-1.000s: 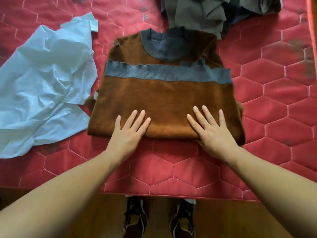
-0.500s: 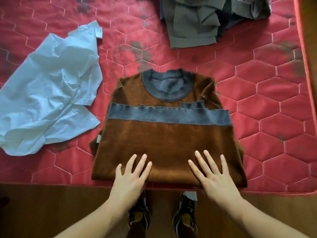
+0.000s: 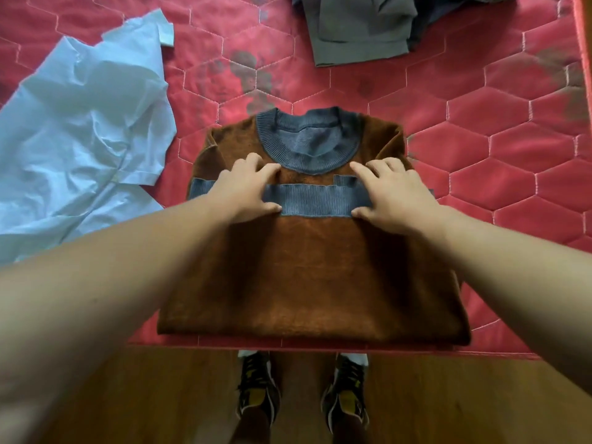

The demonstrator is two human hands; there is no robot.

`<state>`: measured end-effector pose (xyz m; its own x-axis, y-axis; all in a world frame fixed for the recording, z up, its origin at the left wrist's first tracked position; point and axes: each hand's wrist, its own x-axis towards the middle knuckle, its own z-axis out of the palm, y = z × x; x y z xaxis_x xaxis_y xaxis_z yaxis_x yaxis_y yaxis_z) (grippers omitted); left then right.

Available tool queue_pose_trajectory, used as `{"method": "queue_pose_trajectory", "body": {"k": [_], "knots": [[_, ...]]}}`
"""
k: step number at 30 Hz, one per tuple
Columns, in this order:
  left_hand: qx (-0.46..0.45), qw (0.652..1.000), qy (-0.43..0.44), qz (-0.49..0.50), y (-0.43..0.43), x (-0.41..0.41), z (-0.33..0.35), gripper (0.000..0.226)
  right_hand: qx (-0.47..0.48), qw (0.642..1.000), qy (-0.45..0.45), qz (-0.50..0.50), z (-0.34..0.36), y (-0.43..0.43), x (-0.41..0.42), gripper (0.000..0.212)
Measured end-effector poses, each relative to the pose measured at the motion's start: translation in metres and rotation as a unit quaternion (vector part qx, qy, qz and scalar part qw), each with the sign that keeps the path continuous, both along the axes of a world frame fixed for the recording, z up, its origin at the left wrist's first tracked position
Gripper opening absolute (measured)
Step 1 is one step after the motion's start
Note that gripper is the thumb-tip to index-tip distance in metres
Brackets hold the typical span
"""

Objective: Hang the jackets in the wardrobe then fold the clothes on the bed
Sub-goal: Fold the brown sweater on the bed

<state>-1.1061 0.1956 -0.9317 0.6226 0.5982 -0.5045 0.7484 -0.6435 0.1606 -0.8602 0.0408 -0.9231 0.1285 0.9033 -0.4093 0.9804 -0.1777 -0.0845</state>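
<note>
A brown sweater with a grey collar and a grey hem band lies folded at the near edge of the red bed, its hem turned up across the chest. My left hand lies on the left part of the grey band, fingers curled over its far edge and thumb at its near edge. My right hand holds the right part of the band the same way. A crumpled light blue shirt lies unfolded to the left. A grey-green garment lies bunched at the far edge.
The quilted red mattress ends just in front of the sweater; below it is wooden floor with my two shoes. The bed's right edge runs along the frame's right side. Dark stains mark the cover beyond the sweater's collar.
Both hands have moved from the sweater's near folded edge up to the grey band, and their flat fingers have curled onto it. The sweater now lies closer to the bed's near edge.
</note>
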Motion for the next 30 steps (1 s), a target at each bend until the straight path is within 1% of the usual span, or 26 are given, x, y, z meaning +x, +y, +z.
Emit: {"method": "queue_pose_trajectory", "body": {"k": [2, 4, 6, 7, 8, 11, 12, 13, 15, 16, 18, 20, 24, 26, 28, 29, 30], "knots": [[-0.049, 0.999, 0.007, 0.014, 0.007, 0.003, 0.003, 0.077, -0.038, 0.999, 0.017, -0.02, 0.006, 0.013, -0.001, 0.092], [-0.085, 0.996, 0.015, 0.02, 0.01, 0.003, 0.006, 0.054, -0.056, 0.998, 0.016, -0.033, 0.015, 0.017, -0.002, 0.08], [-0.062, 0.997, 0.045, -0.024, 0.009, 0.001, 0.01, 0.031, -0.058, 0.998, -0.023, -0.025, 0.022, 0.017, -0.001, 0.069], [-0.049, 0.996, 0.059, -0.048, 0.009, -0.001, 0.012, 0.023, -0.059, 0.997, -0.032, -0.022, 0.025, 0.015, -0.001, 0.064], [-0.051, 0.995, 0.06, -0.06, 0.01, -0.004, 0.013, 0.019, -0.058, 0.998, -0.021, -0.023, 0.028, 0.013, 0.0, 0.059], [-0.09, 0.993, 0.023, -0.069, 0.014, -0.02, 0.018, 0.02, -0.028, 0.998, 0.048, -0.01, 0.026, 0.0, 0.0, 0.038], [-0.079, 0.994, 0.012, -0.079, 0.015, -0.026, 0.019, 0.019, -0.009, 0.998, 0.065, -0.001, 0.024, -0.005, 0.001, 0.033], [-0.049, 0.994, 0.004, -0.093, 0.016, -0.03, 0.019, 0.016, 0.003, 0.996, 0.084, -0.007, 0.022, -0.009, 0.001, 0.03], [0.006, 0.993, -0.004, -0.121, 0.014, -0.034, 0.018, 0.013, 0.011, 0.992, 0.117, -0.047, 0.02, -0.013, 0.004, 0.027], [0.006, 0.993, -0.009, -0.119, 0.012, -0.034, 0.018, 0.015, 0.013, 0.993, 0.107, -0.057, 0.018, -0.013, 0.004, 0.022], [-0.021, 0.995, -0.025, -0.097, 0.013, -0.036, 0.02, 0.016, 0.041, 0.997, 0.059, -0.04, 0.013, -0.013, 0.006, 0.014], [-0.018, 0.995, -0.053, -0.085, 0.018, -0.038, 0.026, 0.014, 0.088, 0.993, 0.063, -0.039, 0.015, -0.008, 0.009, 0.012], [0.091, 0.986, -0.137, -0.029, 0.063, -0.027, 0.035, 0.013, 0.189, 0.978, 0.059, -0.073, 0.029, 0.03, 0.034, 0.016], [0.135, 0.982, -0.13, -0.021, 0.094, -0.014, 0.03, 0.013, 0.178, 0.981, 0.036, -0.071, 0.028, 0.057, 0.051, 0.021], [0.196, 0.975, -0.096, -0.024, 0.11, -0.002, 0.019, 0.019, 0.127, 0.989, -0.033, -0.066, 0.019, 0.077, 0.06, 0.044], [0.215, 0.973, -0.088, -0.007, 0.109, 0.003, 0.013, 0.029, 0.111, 0.989, -0.06, -0.074, 0.015, 0.081, 0.059, 0.056], [0.211, 0.973, -0.094, 0.018, 0.103, 0.008, 0.008, 0.038, 0.104, 0.988, -0.074, -0.081, 0.012, 0.082, 0.054, 0.063]]}}
